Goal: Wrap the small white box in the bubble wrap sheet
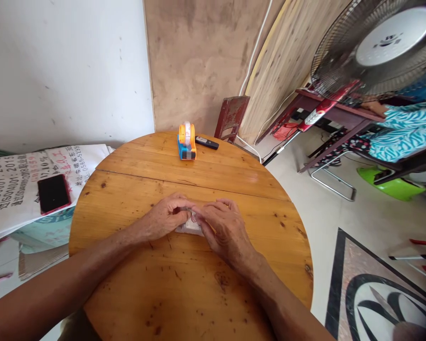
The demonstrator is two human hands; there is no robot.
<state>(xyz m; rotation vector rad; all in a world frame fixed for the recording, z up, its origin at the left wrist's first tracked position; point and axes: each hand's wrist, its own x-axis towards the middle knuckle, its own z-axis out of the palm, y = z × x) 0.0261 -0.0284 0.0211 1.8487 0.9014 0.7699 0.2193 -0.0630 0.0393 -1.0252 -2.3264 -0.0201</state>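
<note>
A small whitish, partly see-through packet (191,226) lies on the round wooden table (184,284), between both hands. My left hand (168,215) comes in from the left, its thumb and fingers pinched on the packet's upper left edge. From the right, my right hand (222,225) bends over the packet, its fingers closed on the top edge close to the left fingertips. The fingers hide much of the packet, and its contents cannot be made out.
An orange and blue tape dispenser (187,142) and a black remote (207,142) stand near the table's far edge. A phone (54,193) lies on white sacks at left. Right: a fan (394,38), a chair back (231,117) and a person's patterned sleeve (408,116).
</note>
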